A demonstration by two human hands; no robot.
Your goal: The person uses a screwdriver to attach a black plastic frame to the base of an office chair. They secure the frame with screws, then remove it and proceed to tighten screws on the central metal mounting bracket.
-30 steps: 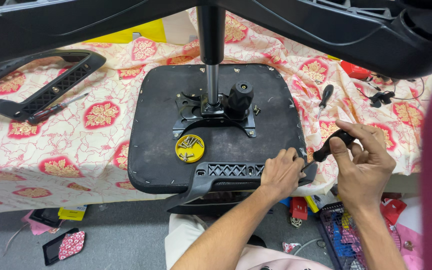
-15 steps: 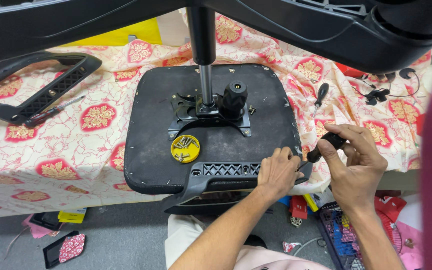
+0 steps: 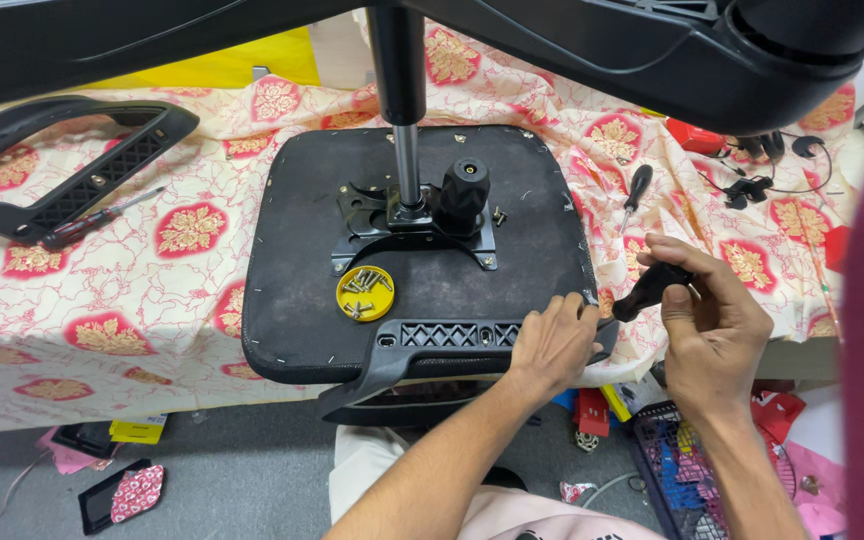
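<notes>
Pressing the black plastic armrest bracket (image 3: 452, 345) flat against the upturned black chair seat (image 3: 422, 250) on the cloth-covered table (image 3: 102, 290), the left hand (image 3: 552, 345) steadies it, fingers spread, while the right hand (image 3: 712, 320), clenched on a black-handled tool (image 3: 650, 288), works at the bracket's end; a yellow dish of screws (image 3: 365, 292) sits within reach.
</notes>
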